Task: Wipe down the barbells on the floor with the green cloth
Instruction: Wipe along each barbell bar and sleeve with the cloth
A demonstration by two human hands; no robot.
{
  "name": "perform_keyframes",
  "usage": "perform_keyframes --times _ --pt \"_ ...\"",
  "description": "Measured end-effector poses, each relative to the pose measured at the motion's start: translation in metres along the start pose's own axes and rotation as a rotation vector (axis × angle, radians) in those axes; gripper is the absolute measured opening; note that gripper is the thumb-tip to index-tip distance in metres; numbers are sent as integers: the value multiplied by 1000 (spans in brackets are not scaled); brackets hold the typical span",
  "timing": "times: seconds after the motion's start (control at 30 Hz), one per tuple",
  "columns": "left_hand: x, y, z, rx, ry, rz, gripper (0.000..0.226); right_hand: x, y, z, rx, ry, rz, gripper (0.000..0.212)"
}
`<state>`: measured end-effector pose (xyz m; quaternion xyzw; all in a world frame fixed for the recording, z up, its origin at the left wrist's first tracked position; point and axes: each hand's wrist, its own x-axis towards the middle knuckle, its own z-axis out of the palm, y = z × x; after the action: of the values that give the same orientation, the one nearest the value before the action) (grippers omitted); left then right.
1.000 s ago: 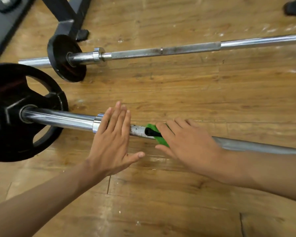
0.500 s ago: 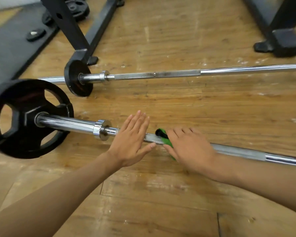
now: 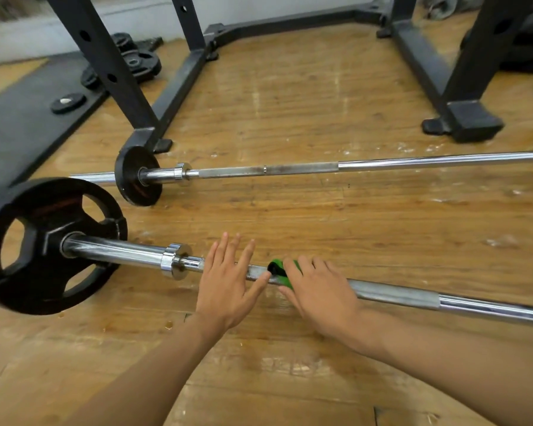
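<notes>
Two steel barbells lie on the wooden floor. The near barbell carries a large black plate at its left end. My left hand rests flat on this bar, fingers straight, just right of its collar. My right hand presses the green cloth onto the bar beside it; most of the cloth is hidden under the palm, and a dark edge shows at its left. The far barbell lies parallel behind, with a small black plate on it.
A black rack frame stands behind the bars, with feet at the left and right. Loose weight plates lie on a black mat at the back left. Bare wooden floor lies between the two bars.
Both hands have slid rightward along the near bar, away from the collar, with the cloth under the right hand. The view has tilted up, showing more of the rack.
</notes>
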<state>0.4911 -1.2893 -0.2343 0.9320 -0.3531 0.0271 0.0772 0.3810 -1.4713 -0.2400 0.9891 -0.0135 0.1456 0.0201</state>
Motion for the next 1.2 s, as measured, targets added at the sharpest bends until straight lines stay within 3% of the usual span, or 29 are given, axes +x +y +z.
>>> perform_keyframes --times 0.57,0.77,0.9,1.03,1.2 --pt "0 -2 0 -15 -10 -1 85 -5 8 3 25 20 21 46" --pt "1 -2 0 -16 -38 11 86 -37 54 -6 -18 79 -15 39" --pt "0 -1 1 -2 -27 6 85 -27 37 3 -41 141 3 45" --pt "1 -4 0 5 -17 8 84 -1 15 7 6 104 -76 50" --pt "-1 -3 2 -7 -12 21 82 -31 49 -3 -13 106 -128 43"
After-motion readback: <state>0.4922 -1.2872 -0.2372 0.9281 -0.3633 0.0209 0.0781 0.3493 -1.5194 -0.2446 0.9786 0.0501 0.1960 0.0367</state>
